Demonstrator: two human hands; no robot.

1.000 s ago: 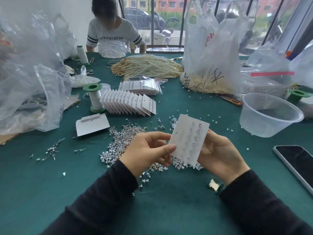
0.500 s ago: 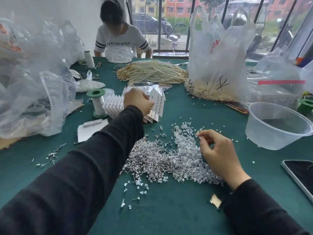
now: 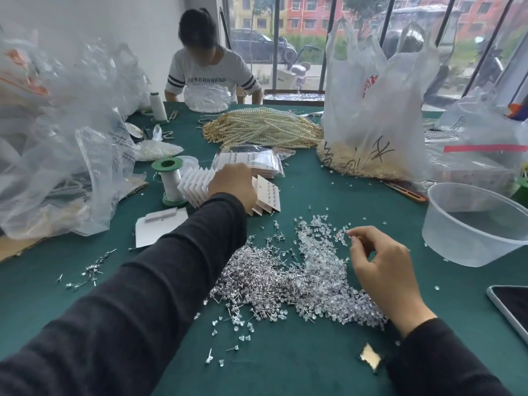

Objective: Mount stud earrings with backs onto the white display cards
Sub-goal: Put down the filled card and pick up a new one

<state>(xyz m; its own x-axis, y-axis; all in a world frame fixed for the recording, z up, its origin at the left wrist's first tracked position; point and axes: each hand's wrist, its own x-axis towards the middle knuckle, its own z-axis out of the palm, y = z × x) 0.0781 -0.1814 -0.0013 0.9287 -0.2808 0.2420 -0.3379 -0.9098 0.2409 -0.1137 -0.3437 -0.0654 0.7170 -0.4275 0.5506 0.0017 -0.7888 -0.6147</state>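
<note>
Finished card has left both hands for the cards (image 3: 197,187) row, toward the tabletop's far-left; left hand (image 3: 233,184) rests on it, grip hidden. Right hand (image 3: 383,270) pinches a back (image 3: 353,238). Studs (image 3: 265,278) heaped mid-table: plenty left, I'd judge.

The card has left my hands: my left hand (image 3: 233,184) now grips the display cards (image 3: 195,188) (row toward the tabletop's far edge), while my right hand (image 3: 383,270) pinches among the earring backs (image 3: 323,252).

Table cover (image 3: 37,270): matt green cloth.
Studs (image 3: 257,278): shiny metal.
Backs (image 3: 317,241): clear plastic.
Cards (image 3: 194,187), your 11 o'clock: matt white paper.
Bowl (image 3: 457,247), your 2 o'clock: frosted plastic.
</note>
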